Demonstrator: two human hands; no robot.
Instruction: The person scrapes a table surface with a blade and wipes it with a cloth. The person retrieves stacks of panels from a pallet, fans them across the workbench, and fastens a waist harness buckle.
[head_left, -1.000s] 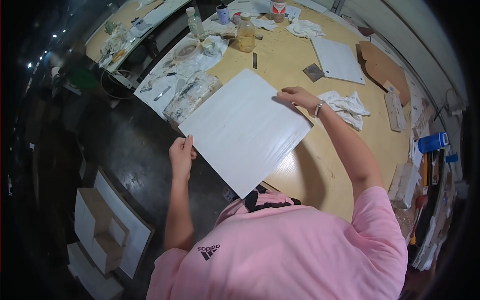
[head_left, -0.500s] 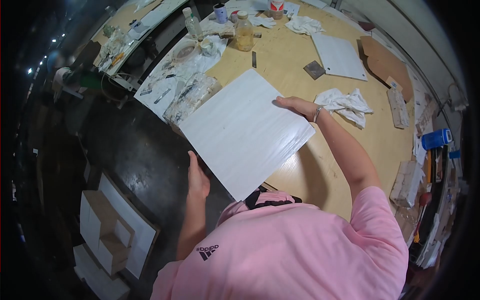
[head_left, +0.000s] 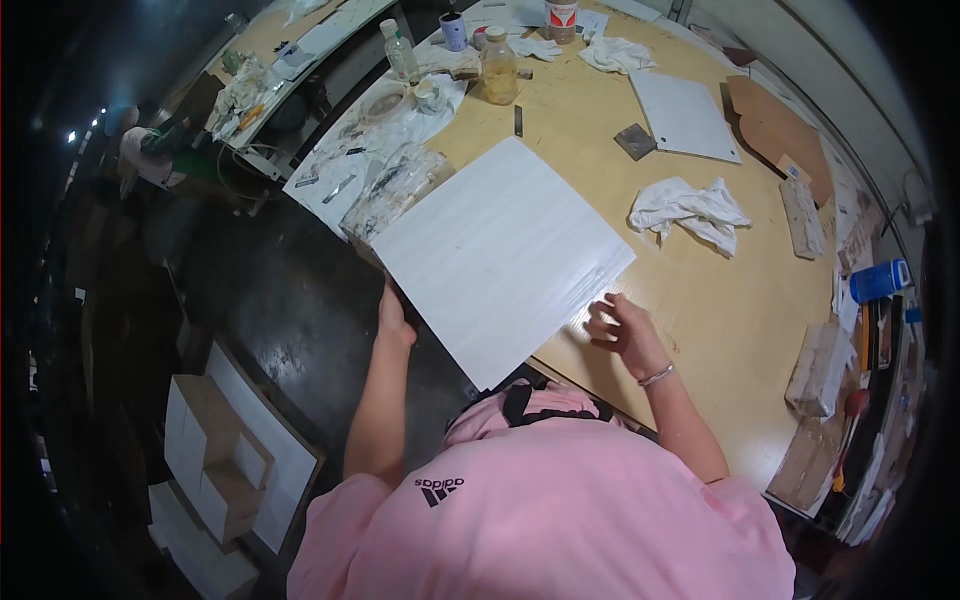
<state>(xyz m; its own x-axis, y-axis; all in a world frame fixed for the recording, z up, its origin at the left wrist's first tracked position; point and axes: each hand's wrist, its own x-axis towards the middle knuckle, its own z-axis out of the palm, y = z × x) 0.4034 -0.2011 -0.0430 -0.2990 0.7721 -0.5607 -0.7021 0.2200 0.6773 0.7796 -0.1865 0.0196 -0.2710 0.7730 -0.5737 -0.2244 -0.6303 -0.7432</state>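
Observation:
A square white panel (head_left: 505, 262) with a faint streaky surface lies at a slant in front of me, its left corner beside a stained wrapped block. My left hand (head_left: 395, 318) grips the panel's lower left edge, with the fingers hidden beneath it. Just off the lower right edge, my right hand (head_left: 630, 338) is apart from the panel. Its fingers are loosely bent and spread, with nothing in them. To the right of the panel is a crumpled white cloth (head_left: 690, 212).
On the table (head_left: 740, 330) stand a glass jar (head_left: 498, 68) and a clear bottle (head_left: 398, 50). A second white board (head_left: 685, 115) lies near a dark square plate (head_left: 635, 141). Wooden box parts (head_left: 225, 450) sit low at left. Another person (head_left: 150, 150) is in the left background.
My right hand has let go of the panel's upper right edge and come down toward me. My left hand has moved up against the panel's lower left edge.

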